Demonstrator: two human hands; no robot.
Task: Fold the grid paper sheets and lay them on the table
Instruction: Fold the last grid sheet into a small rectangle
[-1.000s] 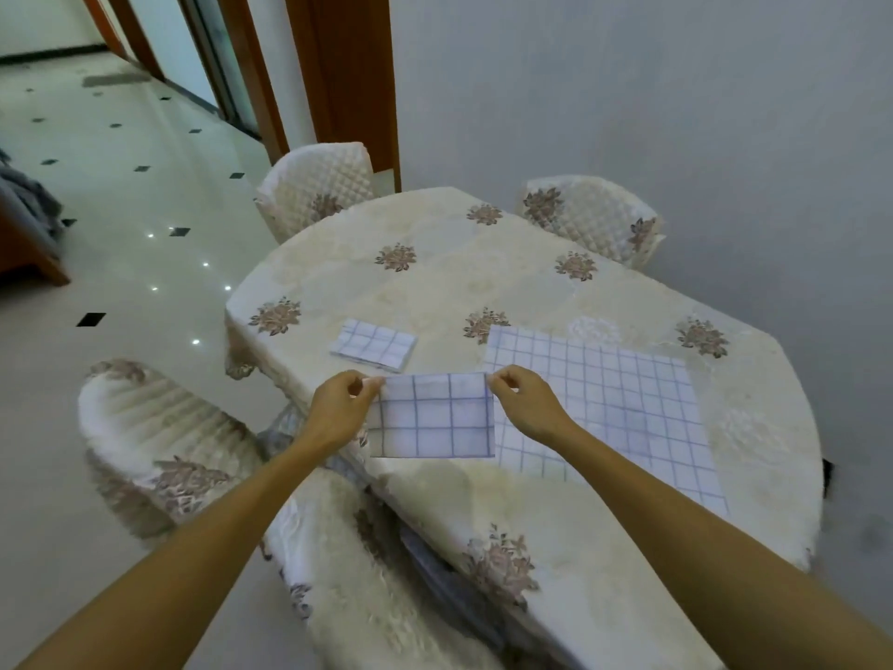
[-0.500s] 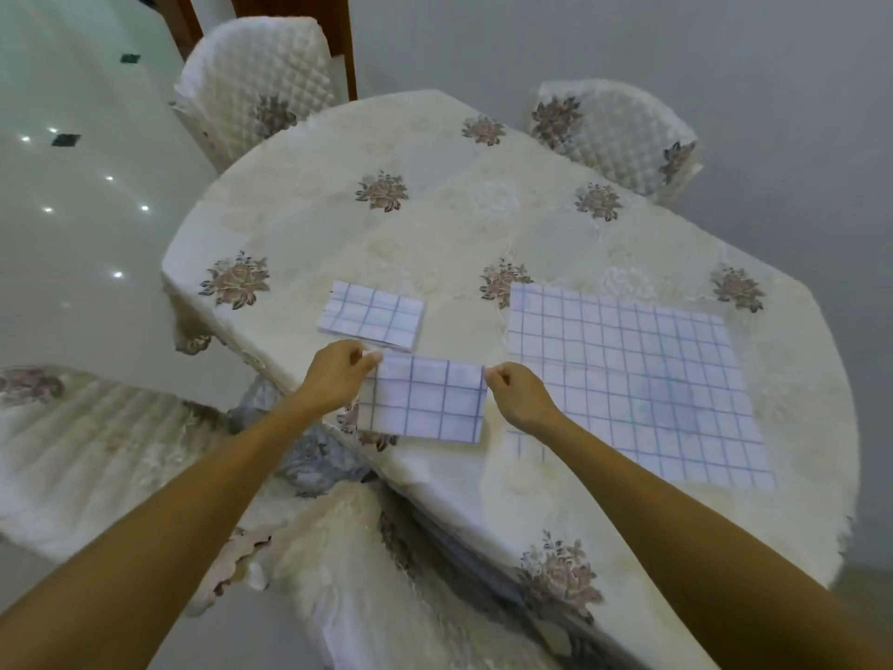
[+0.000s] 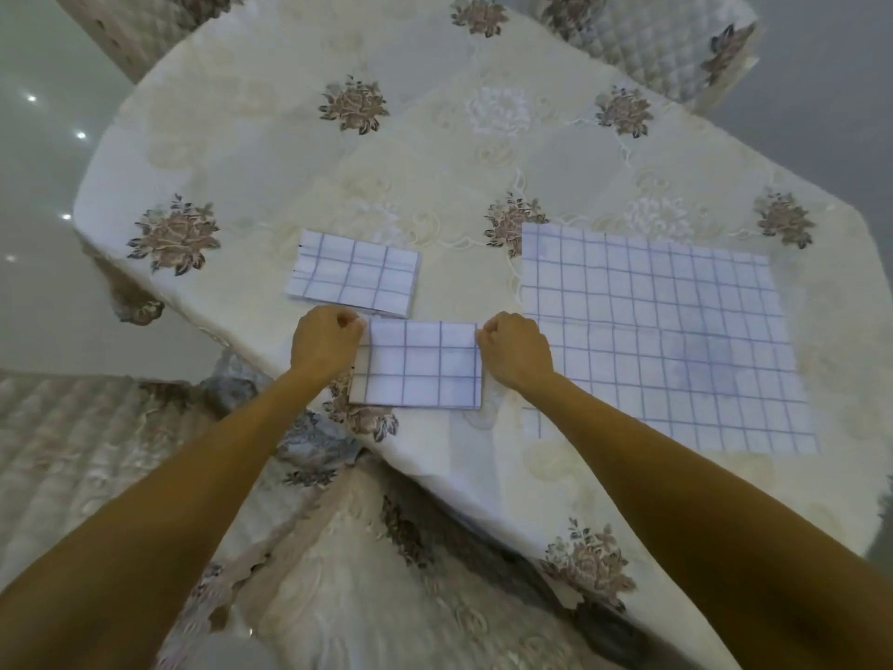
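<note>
At frame centre the left hand (image 3: 324, 343) and right hand (image 3: 516, 353), fingers clamped on the upper corners of a folded grid sheet (image 3: 421, 364), hold it at the desk (image 3: 270, 152) edge, another folded sheet (image 3: 353, 278) just beyond, a large unfolded sheet (image 3: 676, 331) at right.

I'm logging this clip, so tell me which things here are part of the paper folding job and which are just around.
Part of the job:
- folded sheet, pinched at its top corners by the left hand and right hand
- finished folded sheet lying on the table
- large unfolded sheet

Just around:
- floral tablecloth
- quilted chairs
</note>
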